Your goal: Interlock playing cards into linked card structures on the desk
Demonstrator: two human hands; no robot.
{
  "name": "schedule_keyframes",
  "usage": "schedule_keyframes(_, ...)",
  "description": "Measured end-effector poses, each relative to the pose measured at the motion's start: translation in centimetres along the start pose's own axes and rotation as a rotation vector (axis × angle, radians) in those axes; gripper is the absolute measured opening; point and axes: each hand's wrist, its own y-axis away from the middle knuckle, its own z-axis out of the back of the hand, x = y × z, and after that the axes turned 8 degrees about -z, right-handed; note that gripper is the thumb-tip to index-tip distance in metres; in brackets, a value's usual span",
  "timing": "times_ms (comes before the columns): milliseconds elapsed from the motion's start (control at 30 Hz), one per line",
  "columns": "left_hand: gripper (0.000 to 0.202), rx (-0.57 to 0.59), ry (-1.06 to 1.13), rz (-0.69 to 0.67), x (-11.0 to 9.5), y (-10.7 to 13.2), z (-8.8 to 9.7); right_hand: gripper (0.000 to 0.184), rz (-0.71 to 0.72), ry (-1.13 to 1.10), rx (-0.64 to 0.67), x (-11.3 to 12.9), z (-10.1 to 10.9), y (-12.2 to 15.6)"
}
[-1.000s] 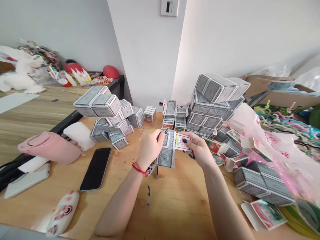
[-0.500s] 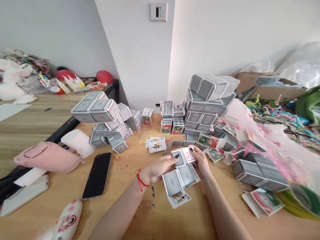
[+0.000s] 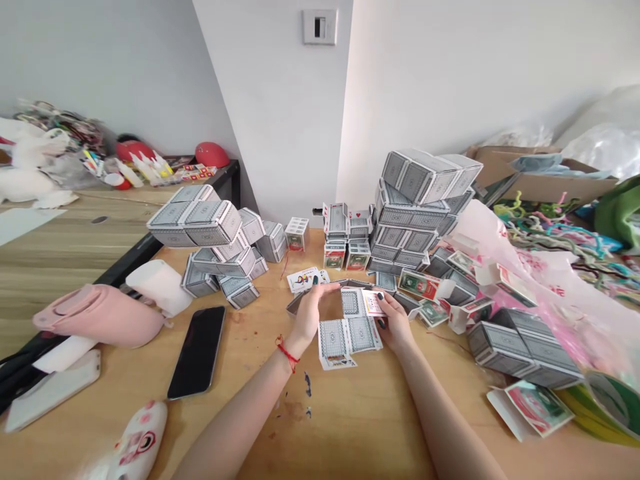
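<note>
My right hand [image 3: 397, 321] pinches the edge of a folded-out panel of playing cards [image 3: 334, 339] with grey patterned backs, at a white card with coloured print [image 3: 373, 303]. A king card shows at the panel's near edge. Just left of it, my left hand [image 3: 309, 317] is open, thumb up and fingers stretched to the right. It is beside a low band of cards [image 3: 359, 284] standing on edge behind the panel; whether it touches the band is hidden. Loose cards with a joker on top [image 3: 302, 280] lie behind my left thumb.
Stacked card blocks stand at left [image 3: 210, 223] and right [image 3: 415, 213]. Opened card boxes [image 3: 537, 410] lie at right, near a roll of tape [image 3: 607, 407]. A black phone [image 3: 197, 353], pink tumbler [image 3: 100, 317] and white paper roll [image 3: 157, 287] are on the left.
My left hand has left the card panel and moved up and left to the band, whose left end now reaches further left. The joker cards have turned. The panel has shifted slightly away from me.
</note>
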Motion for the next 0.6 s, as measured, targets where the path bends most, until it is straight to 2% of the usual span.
schedule_keyframes(100,0.048,0.051,0.289,0.197,1.7,-1.0,-0.2,0.033,0.079,0.043,-0.073,-0.1,-0.1,-0.8)
schedule_keyframes(200,0.046,0.244,0.542,0.363,2.6,-2.0,0.0,0.032,0.211,0.131,-0.171,-0.2,0.2,-1.5)
schedule_keyframes(267,0.045,0.336,0.634,0.401,3.0,-2.5,0.4,0.032,0.258,0.206,-0.188,-0.1,0.4,-1.7)
schedule_keyframes(400,0.048,0.381,0.561,0.511,3.7,-2.6,1.2,0.031,0.249,0.25,-0.156,0.2,0.6,-1.4)
schedule_keyframes(500,0.049,0.345,0.416,0.598,4.1,-2.2,1.5,0.03,0.128,0.297,-0.024,0.5,0.4,-0.9)
schedule_keyframes(600,0.047,0.331,0.372,0.625,4.1,-1.8,1.7,0.031,0.04,0.283,0.077,0.8,0.2,-0.5)
